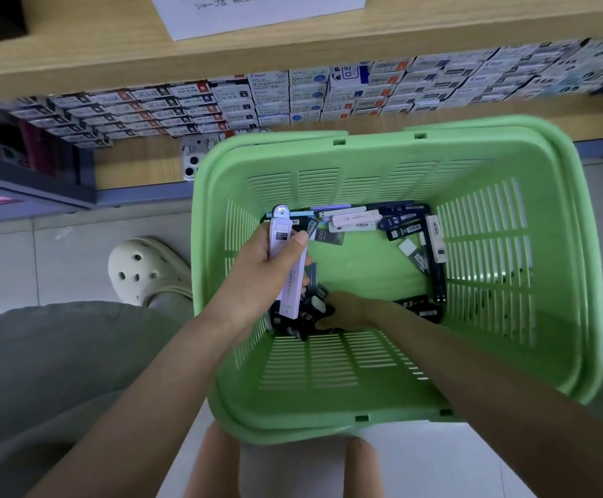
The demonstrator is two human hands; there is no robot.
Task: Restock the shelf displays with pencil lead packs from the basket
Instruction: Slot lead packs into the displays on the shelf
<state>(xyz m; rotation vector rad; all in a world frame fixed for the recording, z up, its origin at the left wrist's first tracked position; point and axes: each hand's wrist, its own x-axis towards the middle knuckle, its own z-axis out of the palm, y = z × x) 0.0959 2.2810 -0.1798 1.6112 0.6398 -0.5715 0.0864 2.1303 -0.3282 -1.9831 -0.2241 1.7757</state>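
A green slatted basket (382,400) sits in front of me, with several dark and white pencil lead packs (371,221) lying on its bottom. My left hand (264,271) is above the basket's left side and grips a bundle of packs, a long pale lilac pack (292,282) on top and dark ones beneath. My right hand (346,310) reaches down to the basket floor, its fingers curled on dark packs (314,310) near the front left corner. Rows of boxed lead packs (292,98) fill the shelf display beyond the basket.
A wooden shelf board (113,59) with a white sign (256,12) runs above the display. A phone in a white case (195,156) leans against the shelf base left of the basket. A cream clog (145,271) and grey trouser leg are at left.
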